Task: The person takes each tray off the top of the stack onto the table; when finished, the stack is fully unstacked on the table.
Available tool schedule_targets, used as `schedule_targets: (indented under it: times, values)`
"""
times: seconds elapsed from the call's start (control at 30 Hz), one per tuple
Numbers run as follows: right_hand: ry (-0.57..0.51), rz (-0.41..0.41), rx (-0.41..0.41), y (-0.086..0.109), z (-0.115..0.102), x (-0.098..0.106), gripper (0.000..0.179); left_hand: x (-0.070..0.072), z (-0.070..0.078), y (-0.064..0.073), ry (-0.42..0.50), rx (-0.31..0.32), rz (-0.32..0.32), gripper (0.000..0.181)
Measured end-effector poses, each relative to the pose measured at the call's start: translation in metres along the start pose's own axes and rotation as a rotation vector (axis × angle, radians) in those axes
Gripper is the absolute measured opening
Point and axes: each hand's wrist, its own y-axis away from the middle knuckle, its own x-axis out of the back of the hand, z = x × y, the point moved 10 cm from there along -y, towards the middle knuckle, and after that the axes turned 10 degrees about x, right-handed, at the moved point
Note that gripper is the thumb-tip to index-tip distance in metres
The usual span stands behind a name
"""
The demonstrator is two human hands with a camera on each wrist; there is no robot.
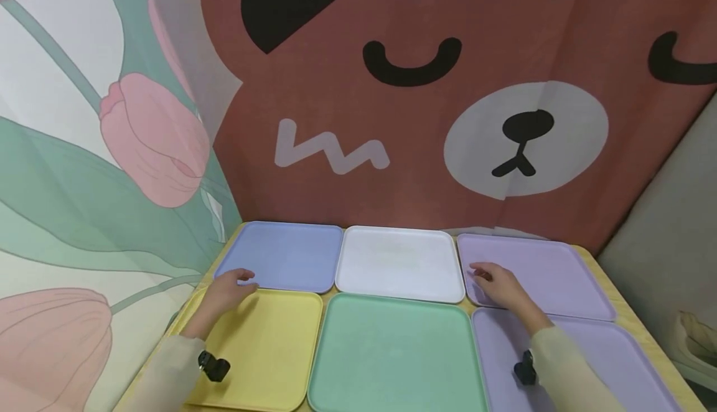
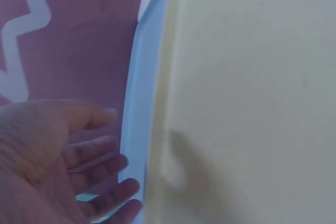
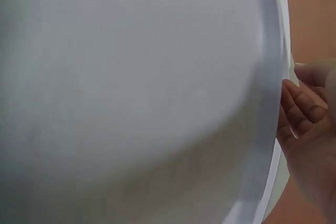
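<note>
My left hand [image 1: 228,290] hovers over the seam between the blue tray [image 1: 285,253] and the yellow tray [image 1: 274,350], fingers relaxed and holding nothing. In the left wrist view, that hand [image 2: 68,166] has its fingers loosely spread beside the tray edges, and a soft shadow falls on the yellow tray [image 2: 252,77]. My right hand [image 1: 501,284] is above the left part of the back purple tray [image 1: 549,272], near the white tray [image 1: 400,262]. In the right wrist view, the right hand [image 3: 312,124] has loosely bent fingers with nothing between them, overlapping a tray rim [image 3: 270,124].
A green tray [image 1: 394,353] lies front centre, with another purple tray [image 1: 594,353] to its right. The trays form two rows on a wooden table [image 1: 596,266]. Behind hangs a brown bear-print cloth [image 1: 414,194]; a tulip-print cloth [image 1: 151,144] hangs at left. Each wrist carries a small black camera [image 1: 214,366].
</note>
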Motion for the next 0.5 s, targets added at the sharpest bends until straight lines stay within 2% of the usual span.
schedule_targets:
  times: [0.13, 0.27, 0.5]
  values:
    - [0.075, 0.029, 0.046, 0.008, 0.004, 0.009, 0.032, -0.01, 0.017, -0.009, 0.037, -0.029, 0.04, 0.038]
    - [0.157, 0.005, 0.054, 0.015, 0.009, 0.011, 0.032, -0.017, 0.032, -0.016, 0.054, -0.053, 0.068, 0.035]
    - [0.245, -0.037, 0.035, 0.023, 0.016, 0.012, 0.035, -0.03, 0.05, -0.025, 0.086, -0.082, 0.057, 0.034]
